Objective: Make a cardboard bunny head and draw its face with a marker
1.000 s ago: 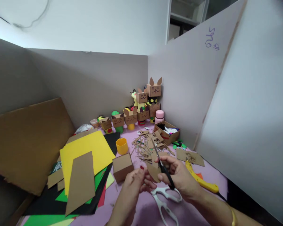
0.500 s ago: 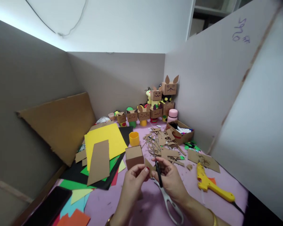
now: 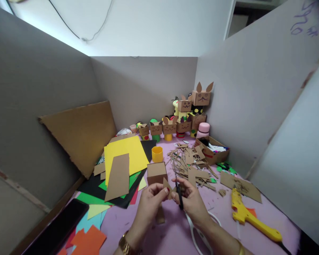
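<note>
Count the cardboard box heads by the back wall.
7. Lower row from left: first, second, third, fourth, fifth; above: sixth, seventh. More may hide behind.

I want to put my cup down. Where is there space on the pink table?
Bare pink table lies between the orange paper and the left hand, which holds a cardboard piece. A smaller patch sits between the right hand, holding scissors, and the glue gun. The cardboard scraps and coloured sheets are crowded.
</note>
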`<state>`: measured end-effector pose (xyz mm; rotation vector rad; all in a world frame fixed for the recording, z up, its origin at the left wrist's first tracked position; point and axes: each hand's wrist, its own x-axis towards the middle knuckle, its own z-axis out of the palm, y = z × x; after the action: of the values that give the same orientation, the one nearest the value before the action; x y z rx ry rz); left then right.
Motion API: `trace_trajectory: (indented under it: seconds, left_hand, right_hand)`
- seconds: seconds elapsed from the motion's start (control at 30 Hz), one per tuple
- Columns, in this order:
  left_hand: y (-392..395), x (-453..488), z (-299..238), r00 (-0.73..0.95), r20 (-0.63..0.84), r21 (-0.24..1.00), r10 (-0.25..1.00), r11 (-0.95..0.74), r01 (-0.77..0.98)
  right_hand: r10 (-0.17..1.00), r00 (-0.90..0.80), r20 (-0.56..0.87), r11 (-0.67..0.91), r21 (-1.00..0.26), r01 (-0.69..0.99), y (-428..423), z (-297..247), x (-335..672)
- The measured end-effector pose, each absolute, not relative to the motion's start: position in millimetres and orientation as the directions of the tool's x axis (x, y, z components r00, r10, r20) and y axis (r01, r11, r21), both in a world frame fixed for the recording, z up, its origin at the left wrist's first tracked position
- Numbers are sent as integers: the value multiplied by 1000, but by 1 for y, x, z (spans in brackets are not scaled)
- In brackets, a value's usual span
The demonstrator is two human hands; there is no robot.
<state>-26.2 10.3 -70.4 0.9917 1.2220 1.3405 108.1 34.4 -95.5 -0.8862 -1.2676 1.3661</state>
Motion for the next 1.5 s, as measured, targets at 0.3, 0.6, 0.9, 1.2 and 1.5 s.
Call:
trace_trajectory:
  seconds: [0.3, 0.6, 0.9, 1.2, 1.5]
  left_hand:
    - [14, -42, -100, -168, -154, 963, 974, 110, -246]
    - [12, -48, -104, -158, -170, 953, 973, 121, -278]
    - [11, -44, -106, -148, -128, 961, 981, 85, -263]
    - [9, -36, -109, -98, -107, 964, 989, 79, -254]
    - [5, -23, -111, -20, -199, 940, 980, 186, -286]
  right_hand:
    - [974, -156, 164, 214, -894, 393, 57, -110, 143]
    - [985, -156, 76, 173, -326, 929, 71, -107, 169]
    - [947, -320, 31, 316, -266, 911, 65, -106, 173]
    - [929, -332, 163, 342, -722, 602, 52, -98, 156]
    - [921, -382, 78, 77, -997, -18, 42, -123, 125]
